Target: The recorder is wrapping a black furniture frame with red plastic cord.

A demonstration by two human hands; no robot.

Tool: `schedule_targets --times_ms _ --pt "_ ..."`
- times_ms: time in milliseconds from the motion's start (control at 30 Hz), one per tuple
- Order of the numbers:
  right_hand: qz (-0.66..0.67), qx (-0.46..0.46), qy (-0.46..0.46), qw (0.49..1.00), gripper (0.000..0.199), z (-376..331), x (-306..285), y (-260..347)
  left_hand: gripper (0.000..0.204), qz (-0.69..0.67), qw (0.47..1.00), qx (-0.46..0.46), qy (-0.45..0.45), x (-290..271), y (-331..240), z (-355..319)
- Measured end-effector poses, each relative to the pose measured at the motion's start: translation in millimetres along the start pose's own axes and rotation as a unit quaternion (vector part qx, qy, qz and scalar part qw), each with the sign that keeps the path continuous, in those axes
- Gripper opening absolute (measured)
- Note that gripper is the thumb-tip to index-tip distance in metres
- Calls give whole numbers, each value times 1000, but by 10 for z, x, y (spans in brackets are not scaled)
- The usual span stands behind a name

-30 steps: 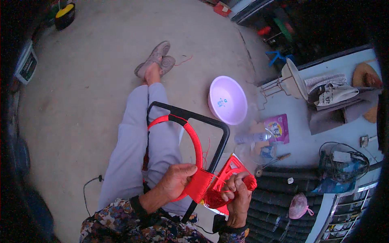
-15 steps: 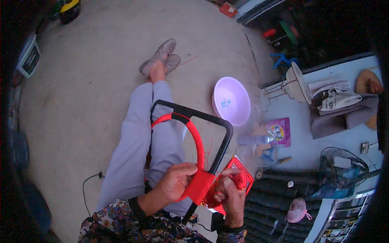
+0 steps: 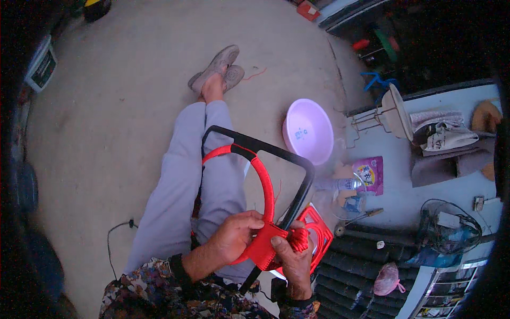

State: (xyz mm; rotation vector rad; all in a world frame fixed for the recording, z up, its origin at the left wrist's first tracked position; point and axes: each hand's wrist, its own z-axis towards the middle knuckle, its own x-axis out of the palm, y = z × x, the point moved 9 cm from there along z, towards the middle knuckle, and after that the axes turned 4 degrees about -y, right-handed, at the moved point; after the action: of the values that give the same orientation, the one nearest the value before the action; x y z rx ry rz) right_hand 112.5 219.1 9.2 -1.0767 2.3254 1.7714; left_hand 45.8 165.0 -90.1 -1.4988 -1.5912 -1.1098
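Note:
A black angular frame (image 3: 268, 151) lies over my legs, with a red-wrapped ring (image 3: 264, 183) that has a black section near its top. Where ring and frame meet, a red cord-covered piece (image 3: 265, 249) joins them. My left hand (image 3: 232, 236) grips this piece from its left side, thumb near the ring. My right hand (image 3: 295, 263) is closed at its right side, the thumb pressed by its edge. A bundle of red cord (image 3: 299, 240) shows above that thumb; the fingers behind it are mostly hidden.
Beyond my right hand lies a red openwork plastic item (image 3: 320, 234). A lilac basin (image 3: 313, 133) stands on the floor to the right, near a purple packet (image 3: 370, 175) and a spray can (image 3: 348, 184). Dark padded rolls (image 3: 366, 255) lie at lower right.
My right hand, earlier apart from the red piece with the cord bundle, has come left against its edge. The left hand keeps its grip. The whole view has shifted slightly.

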Motion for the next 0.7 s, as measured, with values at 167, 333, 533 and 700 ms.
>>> schedule_targets --times_ms 167,333,533,700 --pt "20 -34 -5 999 32 16 3 -46 17 -8 999 -28 14 27 20 93" --pt "77 -17 -12 997 29 -12 54 -110 18 13 998 -54 -12 -77 50 161" --pt "99 -35 -12 994 25 -59 94 -61 18 36 997 -65 -30 -79 56 146" --pt "138 -16 -21 990 24 -88 99 -140 18 27 995 -86 -40 -118 115 90"
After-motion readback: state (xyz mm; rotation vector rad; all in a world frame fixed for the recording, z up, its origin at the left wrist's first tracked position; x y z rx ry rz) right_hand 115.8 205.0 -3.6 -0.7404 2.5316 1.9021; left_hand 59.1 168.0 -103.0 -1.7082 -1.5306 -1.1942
